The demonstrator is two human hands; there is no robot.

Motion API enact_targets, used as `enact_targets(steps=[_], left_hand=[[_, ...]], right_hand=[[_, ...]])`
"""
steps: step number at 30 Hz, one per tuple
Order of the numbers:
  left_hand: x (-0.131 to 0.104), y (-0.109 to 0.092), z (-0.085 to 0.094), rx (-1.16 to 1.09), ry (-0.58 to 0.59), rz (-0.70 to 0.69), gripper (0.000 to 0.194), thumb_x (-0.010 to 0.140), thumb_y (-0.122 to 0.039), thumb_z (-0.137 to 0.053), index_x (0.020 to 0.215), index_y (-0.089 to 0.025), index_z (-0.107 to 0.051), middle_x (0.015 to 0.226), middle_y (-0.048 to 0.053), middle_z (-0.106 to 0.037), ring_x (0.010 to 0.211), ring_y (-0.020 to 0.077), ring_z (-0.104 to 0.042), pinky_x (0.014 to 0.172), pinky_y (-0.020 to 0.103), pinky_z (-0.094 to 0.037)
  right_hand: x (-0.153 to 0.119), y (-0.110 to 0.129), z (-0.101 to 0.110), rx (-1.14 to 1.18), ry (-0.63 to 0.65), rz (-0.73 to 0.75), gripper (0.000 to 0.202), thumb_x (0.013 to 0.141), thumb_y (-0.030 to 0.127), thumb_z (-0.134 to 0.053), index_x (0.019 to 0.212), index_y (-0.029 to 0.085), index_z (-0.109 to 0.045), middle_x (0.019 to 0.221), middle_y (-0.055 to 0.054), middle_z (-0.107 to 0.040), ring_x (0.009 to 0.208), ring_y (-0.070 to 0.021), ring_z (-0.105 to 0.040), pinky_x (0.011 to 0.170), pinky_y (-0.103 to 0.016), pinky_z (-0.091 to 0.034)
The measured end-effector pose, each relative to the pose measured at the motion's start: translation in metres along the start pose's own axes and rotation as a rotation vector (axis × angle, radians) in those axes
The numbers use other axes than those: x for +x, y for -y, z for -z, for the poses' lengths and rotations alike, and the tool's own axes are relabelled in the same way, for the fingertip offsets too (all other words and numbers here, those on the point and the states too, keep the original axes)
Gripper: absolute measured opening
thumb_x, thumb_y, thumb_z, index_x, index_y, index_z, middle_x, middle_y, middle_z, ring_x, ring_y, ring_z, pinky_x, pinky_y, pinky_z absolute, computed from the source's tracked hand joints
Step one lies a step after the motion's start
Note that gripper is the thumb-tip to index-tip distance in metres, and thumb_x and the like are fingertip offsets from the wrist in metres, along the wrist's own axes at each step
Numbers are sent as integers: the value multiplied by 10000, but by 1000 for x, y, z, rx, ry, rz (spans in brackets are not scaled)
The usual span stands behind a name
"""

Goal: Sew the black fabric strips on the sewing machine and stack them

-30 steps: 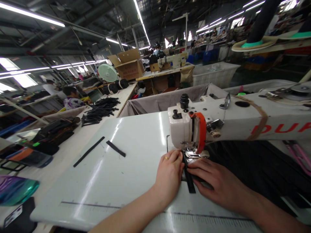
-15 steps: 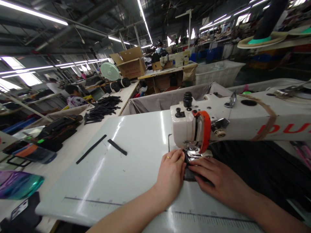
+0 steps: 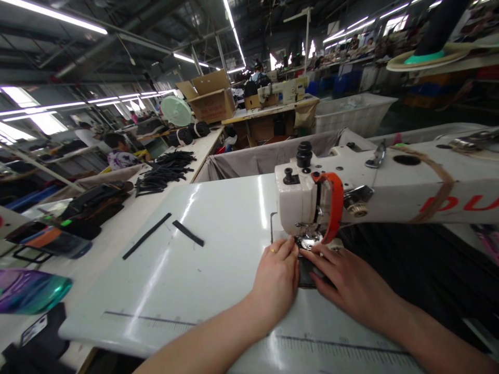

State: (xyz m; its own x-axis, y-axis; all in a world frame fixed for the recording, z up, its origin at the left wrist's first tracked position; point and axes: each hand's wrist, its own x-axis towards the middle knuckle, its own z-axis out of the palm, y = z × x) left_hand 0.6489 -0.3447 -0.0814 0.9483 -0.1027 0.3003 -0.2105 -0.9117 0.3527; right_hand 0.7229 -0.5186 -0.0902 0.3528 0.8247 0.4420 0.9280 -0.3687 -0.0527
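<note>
A white sewing machine [image 3: 296,200] with an orange guard [image 3: 334,208] stands over the pale table [image 3: 226,208]. Just below its needle area, my left hand [image 3: 277,270] has its fingers pressed together on a small dark piece of fabric [image 3: 306,275]. My right hand [image 3: 345,275] lies on the other side of that piece, its fingers somewhat spread and the fingertips by the presser foot. The fingertips of both hands nearly meet, and they partly hide the fabric. Two black strips [image 3: 147,236] [image 3: 188,233] lie on the table at the left.
Black strips are heaped [image 3: 166,171] on the side table at the back left. A purple and teal bottle [image 3: 35,291] and a phone [image 3: 35,330] are at the left edge. Dark cloth [image 3: 421,265] lies right of the machine. A person [image 3: 119,153] sits farther back.
The fingers of my right hand have shifted slightly up and left, closer to my left fingertips. The dark piece shows a little differently between my hands. The strips have not moved.
</note>
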Motion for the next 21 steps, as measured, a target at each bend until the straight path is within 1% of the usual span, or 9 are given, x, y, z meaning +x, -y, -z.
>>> enact_targets(steps=[3,7,14,17,21], left_hand=[[-1,0,-3,84,18,-26,307,936,-109,-442,1212,-94,-575,1297,167,-608,1217,294,-540,1014,469,-490],[-1,-1,-4,138,37,-14,321,935,-118,-446,1233,-96,-561,1319,164,-593,1243,295,-524,1021,456,-485],[1,-5,0,112,57,22,312,935,-129,-448,1226,-122,-559,1330,140,-583,1250,283,-512,1040,446,-468],[2,-4,2,111,74,13,294,934,-127,-452,1203,-112,-569,1340,148,-573,1259,282,-501,1054,444,-456],[2,-4,1,111,67,0,289,937,-132,-448,1199,-115,-567,1331,156,-580,1251,281,-507,1050,457,-459]], right_hand=[[0,0,1,20,-1,-4,336,927,218,-500,1225,103,-602,1102,-155,-662,867,-270,-645,738,-434,-550],[-1,1,2,40,-21,-9,327,927,213,-492,1221,124,-604,1096,-143,-661,870,-262,-640,751,-427,-544],[0,1,3,54,-16,-11,318,931,216,-489,1215,131,-607,1057,-130,-664,859,-251,-636,745,-409,-538],[-1,1,2,59,-15,-18,320,928,219,-500,1215,131,-609,1049,-129,-664,863,-251,-638,747,-409,-539],[-1,1,2,64,-19,-19,332,922,217,-507,1228,134,-608,1060,-130,-663,846,-253,-643,735,-418,-546]])
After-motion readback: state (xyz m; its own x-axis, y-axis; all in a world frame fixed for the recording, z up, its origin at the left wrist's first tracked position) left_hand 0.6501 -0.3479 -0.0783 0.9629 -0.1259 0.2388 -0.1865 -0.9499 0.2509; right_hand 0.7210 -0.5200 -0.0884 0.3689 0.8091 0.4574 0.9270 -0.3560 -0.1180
